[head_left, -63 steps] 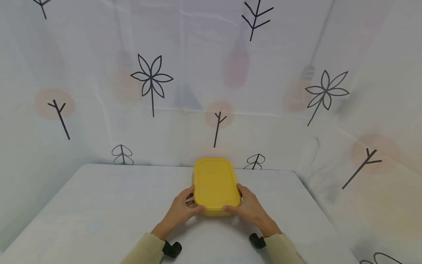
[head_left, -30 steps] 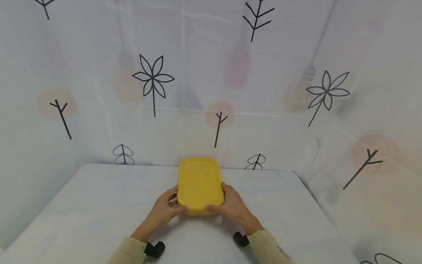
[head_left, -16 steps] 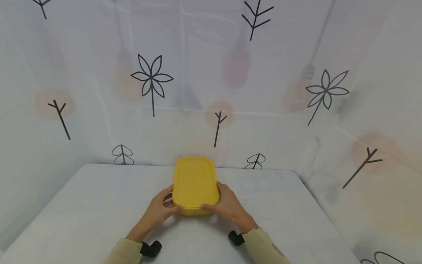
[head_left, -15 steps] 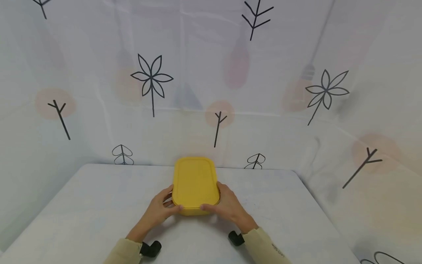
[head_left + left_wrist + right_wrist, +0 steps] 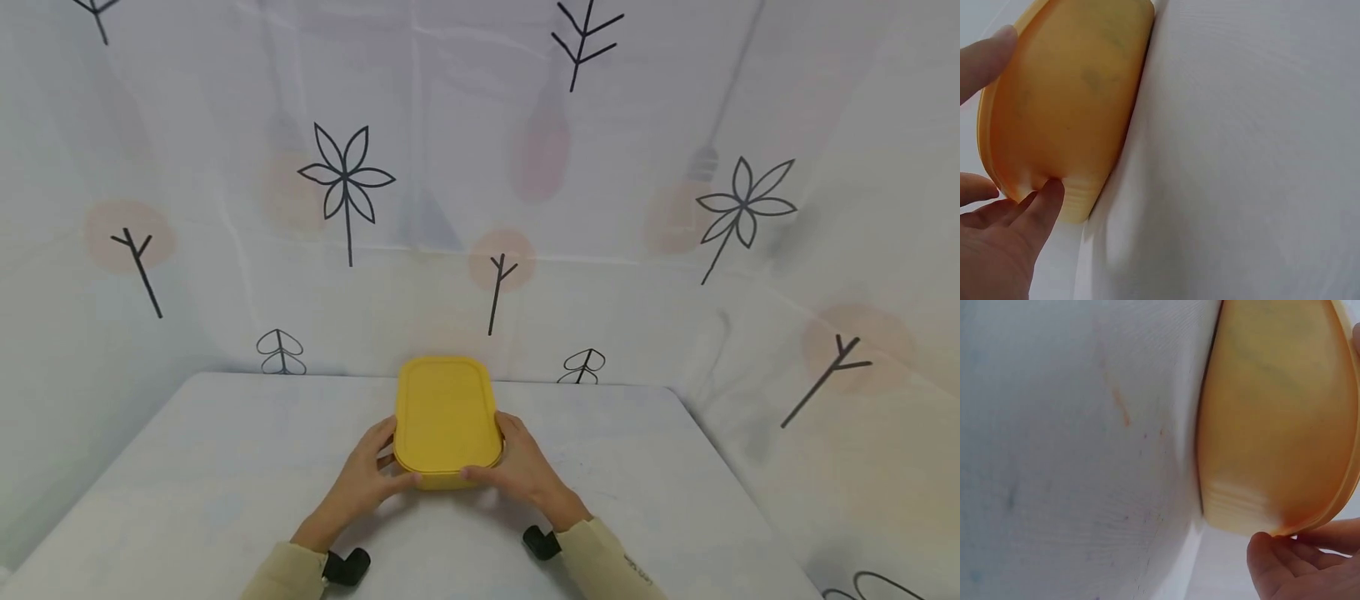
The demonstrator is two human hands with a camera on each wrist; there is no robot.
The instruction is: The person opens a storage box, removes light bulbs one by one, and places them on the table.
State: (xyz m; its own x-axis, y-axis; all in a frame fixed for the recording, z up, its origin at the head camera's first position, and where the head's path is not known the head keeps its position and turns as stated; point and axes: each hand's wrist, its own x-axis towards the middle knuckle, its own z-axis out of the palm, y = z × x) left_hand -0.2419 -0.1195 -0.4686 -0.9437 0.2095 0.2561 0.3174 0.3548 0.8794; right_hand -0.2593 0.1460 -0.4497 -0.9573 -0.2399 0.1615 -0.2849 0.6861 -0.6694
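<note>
A yellow lidded food container (image 5: pixel 448 415) stands on the white table (image 5: pixel 225 467), its long sides pointing away from me. My left hand (image 5: pixel 363 472) holds its near left corner, with the thumb at the front edge and the fingers along the left side. At the near right corner my right hand (image 5: pixel 525 468) grips it the same way. The left wrist view shows the fingertips (image 5: pixel 1054 187) against the container's wall below the rim. In the right wrist view the fingers (image 5: pixel 1263 547) touch the side by the rim. The lid is on, so the inside is hidden.
A pale cloth with printed flowers (image 5: pixel 345 177) and twigs hangs right behind the table's far edge (image 5: pixel 585 384). Black wrist mounts (image 5: pixel 347 568) sit at both cuffs. Faint stains (image 5: pixel 1124 409) mark the table beside the container.
Over about two seconds both hands have slid the container to the left along the table. In the last half second it has hardly moved; the left thumb has shifted slightly right along the front edge.
</note>
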